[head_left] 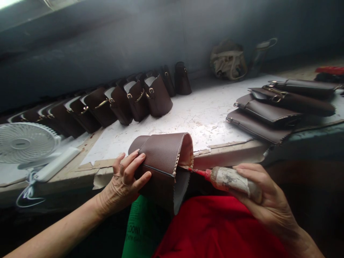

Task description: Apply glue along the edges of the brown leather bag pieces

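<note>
A dark brown leather bag body (161, 152) lies on its side by the table's front edge, its zigzag-cut opening turned to the right. My left hand (129, 175) grips its left end, fingers on top; the thumb side shows and the rest is partly hidden. In my right hand (264, 193) is a squeeze bottle (236, 182) with a worn pale label and a red nozzle. The nozzle tip is at the cut edge of the bag's opening, by the pale lining. Whether anything flows from the tip is too small to see.
Several upright brown bags (158, 95) with gold buckles line the table's left and back. Flat bag pieces (260, 125) are piled at right. A white fan (24, 143) stands at left. Farther back are a cloth bag (228, 61) and a bottle (259, 57). White paper (199, 111) covers the table.
</note>
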A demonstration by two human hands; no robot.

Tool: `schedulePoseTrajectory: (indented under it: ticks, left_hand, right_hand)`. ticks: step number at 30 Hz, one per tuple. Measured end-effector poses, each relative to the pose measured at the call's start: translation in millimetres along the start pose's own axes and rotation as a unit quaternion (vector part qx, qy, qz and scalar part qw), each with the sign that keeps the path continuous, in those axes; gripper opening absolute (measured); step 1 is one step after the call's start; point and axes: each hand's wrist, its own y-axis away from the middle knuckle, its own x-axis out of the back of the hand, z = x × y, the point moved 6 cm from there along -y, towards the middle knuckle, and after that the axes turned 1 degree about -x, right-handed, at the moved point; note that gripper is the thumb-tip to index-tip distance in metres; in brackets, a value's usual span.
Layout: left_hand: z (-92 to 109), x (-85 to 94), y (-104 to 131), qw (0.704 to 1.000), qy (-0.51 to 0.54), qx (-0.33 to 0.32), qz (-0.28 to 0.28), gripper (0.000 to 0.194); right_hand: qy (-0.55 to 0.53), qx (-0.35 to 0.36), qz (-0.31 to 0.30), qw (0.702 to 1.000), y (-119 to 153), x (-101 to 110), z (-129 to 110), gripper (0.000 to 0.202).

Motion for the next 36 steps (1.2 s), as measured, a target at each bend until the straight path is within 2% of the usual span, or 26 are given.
schedulePoseTrajectory:
  ticks: [4, 8, 10, 15, 20, 23, 25, 29, 31, 36]
  left_hand:
    - [-1, -1.1, 2, 1.0, 0.007, 0.0, -0.002, 0.124]
    - [-1, -0.4, 0, 1.0, 0.008, 0.004, 0.001, 0.125]
    - [-1, 0.1, -1, 1.0, 0.007, 0.007, -0.001, 0.126]
    - [-2, -0.1, 0, 1.0, 0.007, 0.007, -0.006, 0.13]
    - [-3, -1.7, 0, 1.0, -0.001, 0.005, -0.01, 0.129]
    - [-2, -1.8, -2, 1.0, -0.001, 0.002, -0.011, 0.126]
    - [-1, -1.7, -2, 1.0, -0.001, 0.0, -0.011, 0.126]
    - [0, -2.0, -2, 1.0, 0.0, -0.002, -0.014, 0.128]
    - [0, -1.7, -2, 1.0, 0.001, -0.002, -0.013, 0.129]
    - [0, -2.7, 0, 1.0, -0.002, 0.0, -0.01, 0.127]
  right_hand:
    - [-0.024, -0.021, -0.029, 0.999, 3, -3, 2, 0.042]
    - [-0.02, -0.026, 0.023, 0.999, 4, 1, 4, 0.044]
    - [-0.024, -0.04, 0.029, 0.998, 6, 0, 7, 0.042]
    - [-0.072, -0.049, -0.033, 0.996, 11, -10, 6, 0.046]
    - [-0.043, -0.04, 0.01, 0.998, 7, -3, 3, 0.047]
    - [-0.061, -0.05, -0.042, 0.996, 8, -7, 4, 0.042]
    - [-0.074, -0.052, -0.065, 0.994, 9, -10, 5, 0.048]
    - [-0.021, -0.025, 0.004, 0.999, 3, -2, 3, 0.049]
    - [-0.005, -0.017, 0.014, 1.0, 1, -2, 0, 0.043]
    - [-0.058, -0.046, -0.057, 0.996, 7, -12, -5, 0.042]
